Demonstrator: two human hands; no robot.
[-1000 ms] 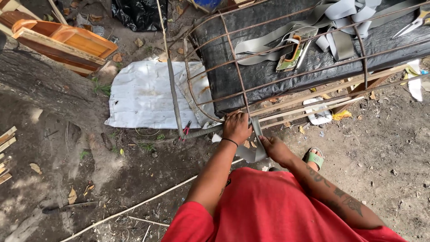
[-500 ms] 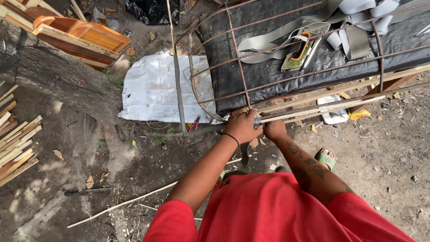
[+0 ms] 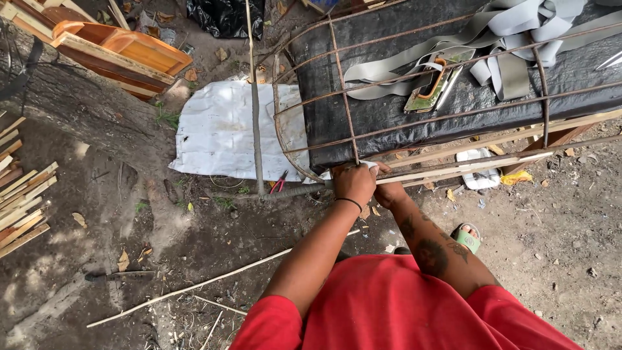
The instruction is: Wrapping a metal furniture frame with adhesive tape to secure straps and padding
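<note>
A rusty rebar cage [image 3: 343, 97] lies over a table covered in black sheet [image 3: 389, 116]. My left hand [image 3: 353, 185], with a black band on the wrist, is closed around the cage's lower bar where an upright bar meets it. My right hand [image 3: 387, 191], on a tattooed forearm, is closed on the same joint right beside it and partly hidden by the left hand. A small pale thing shows between the fingers; I cannot tell what it is. Red-handled pliers [image 3: 278, 183] lie on the dirt just left of my hands.
A white sheet [image 3: 220, 139] lies on the ground left of the table. Grey straps [image 3: 505, 32] and a flat tool [image 3: 431, 87] rest on the black sheet. Orange wooden trays [image 3: 123, 48] stand at top left, wood strips [image 3: 19, 201] at the left edge, a long thin rod [image 3: 194, 288] on the dirt.
Both hands stay on the same cage joint, pressed closer together. The view has shifted a little, so the wood strips at the left now show.
</note>
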